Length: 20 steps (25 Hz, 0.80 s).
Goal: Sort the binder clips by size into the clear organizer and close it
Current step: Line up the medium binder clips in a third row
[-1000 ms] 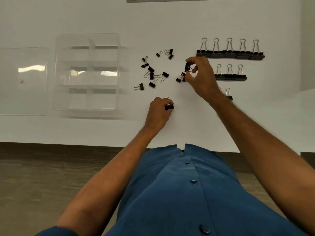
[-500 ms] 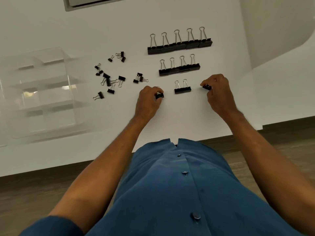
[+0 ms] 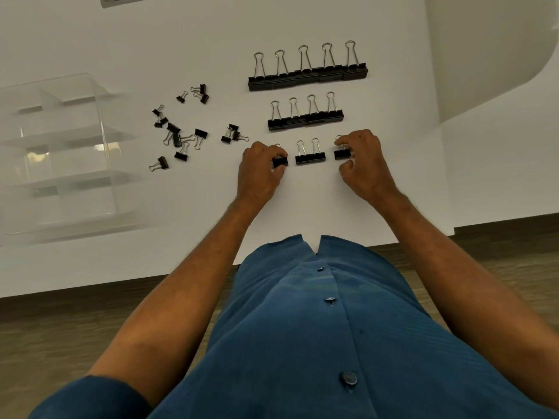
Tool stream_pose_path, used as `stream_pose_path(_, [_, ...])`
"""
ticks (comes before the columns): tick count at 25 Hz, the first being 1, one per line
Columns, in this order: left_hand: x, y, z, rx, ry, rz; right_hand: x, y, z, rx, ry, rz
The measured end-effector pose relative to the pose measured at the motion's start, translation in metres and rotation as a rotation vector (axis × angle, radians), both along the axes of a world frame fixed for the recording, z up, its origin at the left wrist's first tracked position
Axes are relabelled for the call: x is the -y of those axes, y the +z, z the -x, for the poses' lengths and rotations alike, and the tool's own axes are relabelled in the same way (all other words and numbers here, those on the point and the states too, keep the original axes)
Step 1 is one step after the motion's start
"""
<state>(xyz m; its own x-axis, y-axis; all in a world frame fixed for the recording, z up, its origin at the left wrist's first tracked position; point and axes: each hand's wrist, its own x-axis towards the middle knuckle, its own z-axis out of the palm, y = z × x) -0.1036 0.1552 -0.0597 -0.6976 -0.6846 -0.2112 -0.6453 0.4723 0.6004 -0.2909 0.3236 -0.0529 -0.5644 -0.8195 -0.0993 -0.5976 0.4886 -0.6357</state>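
Black binder clips lie in rows on the white table [image 3: 302, 201]: several large ones [image 3: 307, 78] at the back, several medium ones [image 3: 305, 119] below them, and two smaller ones [image 3: 310, 157] in the front row. My left hand [image 3: 260, 173] pinches a small clip [image 3: 280, 161] at that row's left end. My right hand [image 3: 363, 160] pinches another small clip [image 3: 341, 153] at the right end. A loose scatter of small clips [image 3: 181, 131] lies to the left. The clear organizer [image 3: 106, 152] stands open at far left, blurred.
The table's front edge runs just in front of my blue shirt [image 3: 317, 328], with dark wood floor below. A grey frame [image 3: 133, 0] sits at the table's far edge. The table's right edge is near my right hand.
My right hand carried a clip from the loose scatter to the right end of the front row and set it down there. My left hand moved its clip to the left end. The view swung right.
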Motion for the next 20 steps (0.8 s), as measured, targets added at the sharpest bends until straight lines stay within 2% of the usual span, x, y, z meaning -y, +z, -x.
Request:
stream_pose_path(8, [-0.011,0.003,0.011,0.01,0.0,0.018,0.008,-0.01,0.009,-0.022,0.13,-0.021])
stream_pose_path(20, [-0.011,0.002,0.018,0.063,0.027,0.02,0.017,-0.009,0.0,0.009,0.081,-0.036])
